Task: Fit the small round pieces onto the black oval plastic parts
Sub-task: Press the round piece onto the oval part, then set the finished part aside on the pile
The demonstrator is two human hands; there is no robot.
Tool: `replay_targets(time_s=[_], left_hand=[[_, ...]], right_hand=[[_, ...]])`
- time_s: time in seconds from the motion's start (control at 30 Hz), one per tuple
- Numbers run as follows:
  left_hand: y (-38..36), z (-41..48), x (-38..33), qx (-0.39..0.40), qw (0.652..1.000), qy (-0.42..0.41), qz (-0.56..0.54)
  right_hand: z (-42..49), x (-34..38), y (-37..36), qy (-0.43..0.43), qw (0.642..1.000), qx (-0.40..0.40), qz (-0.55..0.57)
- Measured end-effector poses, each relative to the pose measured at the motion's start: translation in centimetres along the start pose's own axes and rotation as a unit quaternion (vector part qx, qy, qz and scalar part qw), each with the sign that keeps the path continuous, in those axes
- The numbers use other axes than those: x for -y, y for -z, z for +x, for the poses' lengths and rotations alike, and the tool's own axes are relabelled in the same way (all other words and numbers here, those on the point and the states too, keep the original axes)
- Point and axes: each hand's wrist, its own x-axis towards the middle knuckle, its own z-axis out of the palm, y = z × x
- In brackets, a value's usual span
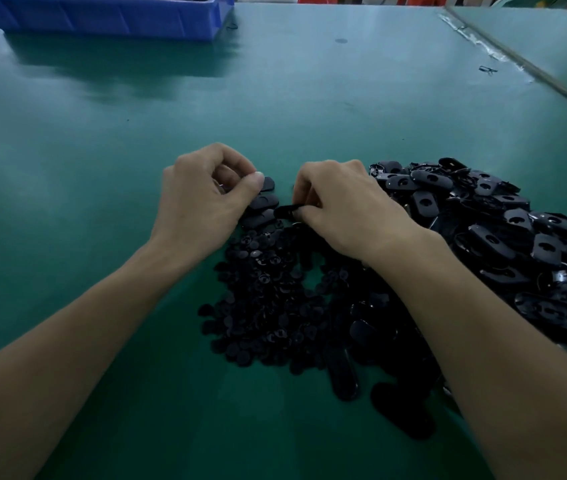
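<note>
Room dim, cold blue-green cast over everything. Light from above and far end: pale sheen across far half of table (310, 81), fading to darker green toward bottom. Soft dark shadow on table in front of blue bin (102, 19). Oval parts (504, 233) catch small glints on rims. Round pieces (264, 299) merge into near-black mass, detail lost. Forearms (67, 375) soft and blurred toward bottom corners. Wide lens slants table's right edge. Thin strip at very top washed out.
</note>
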Motion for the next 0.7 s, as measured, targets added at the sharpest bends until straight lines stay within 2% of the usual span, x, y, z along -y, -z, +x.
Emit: replay_targets(time_s=[0.1,0.2,0.33,0.4,0.57,0.7], left_hand=[[-0.2,-0.5,-1.4,0.061,0.996,0.035,-0.053],[0.0,-0.8,-2.7,0.108,0.98,0.104,-0.13],[0.2,-1.1,-3.8,0.166,0.922,0.189,-0.295],[0.2,-1.2,-3.9,0.179,0.905,0.208,-0.325],[0.3,-1.3,-3.9,0.195,0.894,0.186,-0.359],[0.2,-1.3,-3.9,0.202,0.894,0.142,-0.375]], right_hand=[[-0.7,0.0,0.3,0.021,0.996,-0.063,0.052],[-1.8,0.2,0.6,0.046,0.985,-0.121,0.112],[-3.2,0.1,0.7,0.04,0.971,-0.169,0.166],[-3.7,0.0,0.5,0.028,0.962,-0.179,0.202],[-4.9,-0.1,0.1,0.013,0.932,-0.152,0.328],[-5.4,-0.4,0.8,-0.018,0.897,-0.167,0.408]])
